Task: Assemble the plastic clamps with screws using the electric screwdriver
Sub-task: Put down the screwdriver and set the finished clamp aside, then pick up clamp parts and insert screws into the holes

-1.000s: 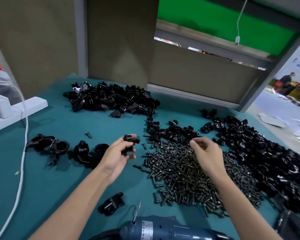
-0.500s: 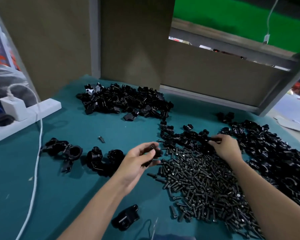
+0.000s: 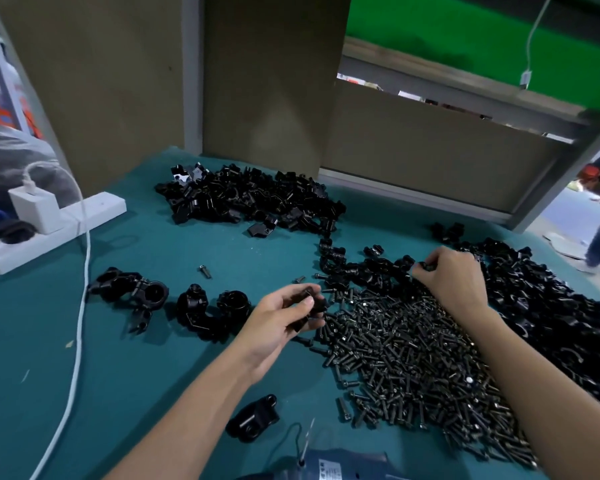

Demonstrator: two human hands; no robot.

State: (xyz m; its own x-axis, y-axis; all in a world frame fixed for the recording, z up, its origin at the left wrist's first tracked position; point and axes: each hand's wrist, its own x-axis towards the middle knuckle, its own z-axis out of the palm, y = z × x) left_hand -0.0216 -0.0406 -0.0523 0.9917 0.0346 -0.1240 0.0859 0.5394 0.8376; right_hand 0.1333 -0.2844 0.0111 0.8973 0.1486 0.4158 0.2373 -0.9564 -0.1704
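The left hand hovers just above the teal table at the left edge of the heap of screws, its fingers and thumb curled round a black clamp half held clear of the surface; the right hand reaches farther out, over the far edge of the same heap, fingertips bent down and pinching a small black part at the end of a short row of clamp pieces; whether that part is lifted or lying on the others, I cannot tell; the screws spread from the middle of the table toward the near right, under the right forearm; a large heap of clamp pieces lies at the far side against the brown wall, and a second heap runs down the right side; left of the left hand sit two groups of assembled clamps, well apart from the screws; a loose screw lies between them and the far heap; a single clamp rests near, beside the left forearm; the blue electric screwdriver shows only partly at the near edge, untouched; on the far left a white power strip carries a charger, and a white cable trails from it toward the near edge.
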